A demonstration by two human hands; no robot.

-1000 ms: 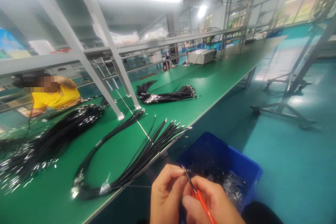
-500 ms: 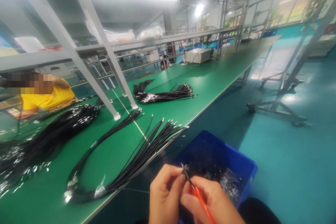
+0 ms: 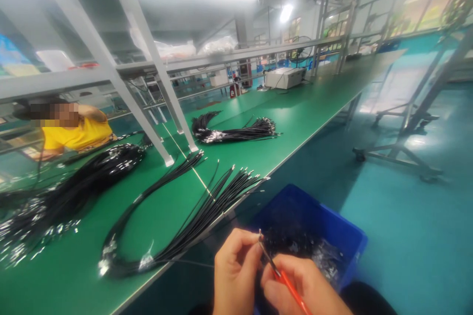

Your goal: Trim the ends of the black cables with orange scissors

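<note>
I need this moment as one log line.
right hand: holds red-handled tool | left hand: at tool's tip | cables: on table

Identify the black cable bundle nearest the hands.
The U-shaped cable bundle on the table, reaching its near edge; the left pile and back bundle lie farther off.

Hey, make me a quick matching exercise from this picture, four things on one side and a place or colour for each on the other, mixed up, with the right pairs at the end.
Things:
1. Red-handled tool
2. Open bin
3. Co-worker's shirt
4. Tabletop

Places and colours:
A. Green
B. Lower than the table's edge
C. Yellow
D. In the right hand

Right pairs: 1-D, 2-B, 3-C, 4-A
</note>
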